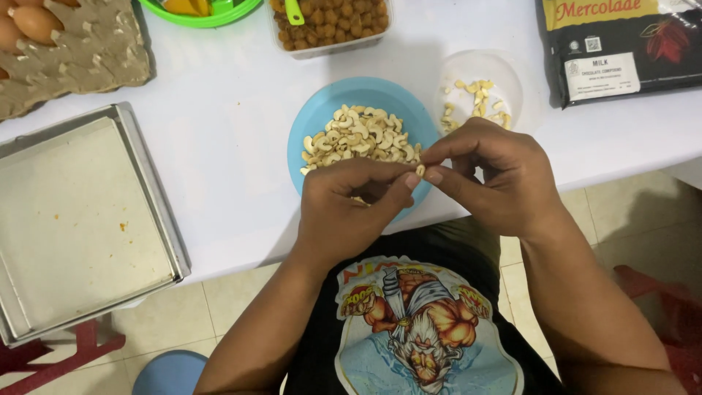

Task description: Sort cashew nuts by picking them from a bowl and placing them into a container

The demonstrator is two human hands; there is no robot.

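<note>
Both hands meet over the near rim of a blue plate heaped with pale cashew nuts. My left hand and my right hand pinch one small cashew piece between thumbs and fingertips. Just beyond my right hand stands a clear round plastic container holding several broken cashew bits.
A square metal baking tray overhangs the white table's front edge at left. An egg carton, a green bowl, a tub of brown nuts and a black chocolate bag line the back. A blue stool sits below.
</note>
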